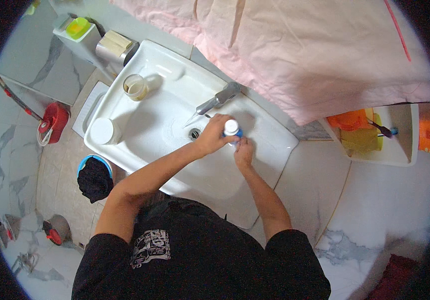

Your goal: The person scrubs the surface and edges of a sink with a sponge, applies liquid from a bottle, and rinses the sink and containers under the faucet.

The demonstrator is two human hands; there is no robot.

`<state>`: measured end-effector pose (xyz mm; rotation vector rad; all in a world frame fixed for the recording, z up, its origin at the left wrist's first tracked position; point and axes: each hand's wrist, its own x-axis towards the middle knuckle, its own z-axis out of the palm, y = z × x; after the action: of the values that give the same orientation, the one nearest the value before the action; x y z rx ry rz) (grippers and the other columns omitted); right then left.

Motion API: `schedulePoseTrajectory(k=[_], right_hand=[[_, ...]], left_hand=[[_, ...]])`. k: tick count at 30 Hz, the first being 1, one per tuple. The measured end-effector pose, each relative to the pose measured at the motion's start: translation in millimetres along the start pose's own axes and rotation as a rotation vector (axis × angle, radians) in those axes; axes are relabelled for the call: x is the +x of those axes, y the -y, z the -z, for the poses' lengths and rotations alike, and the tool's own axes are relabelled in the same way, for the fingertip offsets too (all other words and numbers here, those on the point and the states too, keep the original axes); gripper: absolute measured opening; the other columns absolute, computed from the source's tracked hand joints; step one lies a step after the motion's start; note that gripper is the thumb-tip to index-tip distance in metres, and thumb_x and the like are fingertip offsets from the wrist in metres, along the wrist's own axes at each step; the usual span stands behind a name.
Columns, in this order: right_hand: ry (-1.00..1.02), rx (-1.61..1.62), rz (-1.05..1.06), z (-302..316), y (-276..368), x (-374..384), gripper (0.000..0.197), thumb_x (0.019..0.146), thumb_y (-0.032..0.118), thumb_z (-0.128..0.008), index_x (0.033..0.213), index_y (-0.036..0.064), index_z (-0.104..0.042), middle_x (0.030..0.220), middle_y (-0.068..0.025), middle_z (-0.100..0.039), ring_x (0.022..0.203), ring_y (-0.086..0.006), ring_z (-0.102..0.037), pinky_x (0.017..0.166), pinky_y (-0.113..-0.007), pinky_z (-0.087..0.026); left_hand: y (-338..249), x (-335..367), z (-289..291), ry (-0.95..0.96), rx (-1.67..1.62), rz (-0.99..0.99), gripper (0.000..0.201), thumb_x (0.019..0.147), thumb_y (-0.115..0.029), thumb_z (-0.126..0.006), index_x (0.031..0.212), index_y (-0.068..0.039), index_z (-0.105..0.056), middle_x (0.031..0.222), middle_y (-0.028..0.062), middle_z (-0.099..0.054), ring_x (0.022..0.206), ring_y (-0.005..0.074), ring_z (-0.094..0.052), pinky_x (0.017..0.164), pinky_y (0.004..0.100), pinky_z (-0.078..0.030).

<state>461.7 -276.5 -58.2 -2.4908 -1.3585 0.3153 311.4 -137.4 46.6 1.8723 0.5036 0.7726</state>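
Over the right part of the white sink [185,170], a small bottle [232,129] with a white cap and a blue body is between my two hands. My left hand [214,134] is wrapped round its left side, thumb toward the front. From below, my right hand [243,151] grips the lower part of it; some of its fingers are hidden. A grey metal tap [217,100] stands just behind, with a thin stream of water falling toward the drain [195,133]. On the sink's left rim sit a clear glass jar [135,87] and a white round-lidded container [106,131].
A pink cloth [295,45] hangs low behind the sink. At the right stands a white bin [405,145] with orange and yellow things inside. Left of the sink are a bucket with black cloth [95,179] and a red item [54,122] on the floor.
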Motion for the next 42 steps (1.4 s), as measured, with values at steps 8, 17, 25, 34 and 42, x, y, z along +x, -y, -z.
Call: schedulePoseTrajectory(k=[8,17,25,34,42], right_hand=[[0.455,1.211,-0.671,-50.5,52.4,-20.3,0.017,0.087,0.018,-0.049,0.099,0.0071,-0.056,0.092,-0.003,-0.059,0.08,-0.0179,-0.059,0.073,-0.035,-0.051],[0.65,2.004,-0.694,-79.1,96.4,44.9,0.033,0.087,0.035,-0.052,0.106,0.0079,-0.05,0.1,-0.0125,-0.057,0.094,-0.0265,-0.056,0.076,-0.041,-0.048],[0.702,1.829,-0.498,-55.3,154.8,67.7,0.02,0.088,0.015,-0.049,0.105,0.0049,-0.048,0.103,-0.016,-0.056,0.097,-0.0297,-0.055,0.08,-0.04,-0.046],[0.813,2.046,-0.552,-85.1,118.1,97.4,0.036,0.087,0.041,-0.038,0.092,0.0098,-0.056,0.092,-0.0124,-0.06,0.088,-0.0243,-0.057,0.08,-0.037,-0.045],[0.469,1.627,-0.891,-56.2,178.6,88.0,0.034,0.086,0.04,-0.049,0.061,0.0197,-0.037,0.049,0.0032,-0.037,0.042,-0.0131,-0.041,0.037,-0.028,-0.031]], left_hand=[[30.2,64.2,-43.4,0.109,0.163,0.016,0.061,0.058,-0.022,-0.079,0.108,-0.002,-0.05,0.105,0.0199,-0.054,0.1,0.0375,-0.048,0.086,0.0426,-0.038],[-15.1,69.1,-46.0,0.004,0.106,0.076,0.078,0.052,-0.011,-0.08,0.118,-0.001,-0.04,0.115,0.0203,-0.045,0.109,0.0377,-0.042,0.095,0.0412,-0.035],[-21.5,10.9,-12.0,-0.174,0.166,-0.233,0.052,0.066,-0.006,-0.066,0.113,-0.002,-0.043,0.111,0.0177,-0.047,0.106,0.0359,-0.043,0.092,0.0413,-0.034],[51.7,-18.4,19.7,-0.704,0.237,0.29,0.035,0.081,-0.02,-0.057,0.107,0.001,-0.046,0.106,0.02,-0.047,0.1,0.0344,-0.044,0.089,0.0404,-0.035],[85.9,-25.6,49.3,-0.943,0.12,0.541,0.053,0.075,-0.021,-0.066,0.114,0.004,-0.04,0.113,0.0217,-0.041,0.107,0.0357,-0.039,0.094,0.0409,-0.032]])
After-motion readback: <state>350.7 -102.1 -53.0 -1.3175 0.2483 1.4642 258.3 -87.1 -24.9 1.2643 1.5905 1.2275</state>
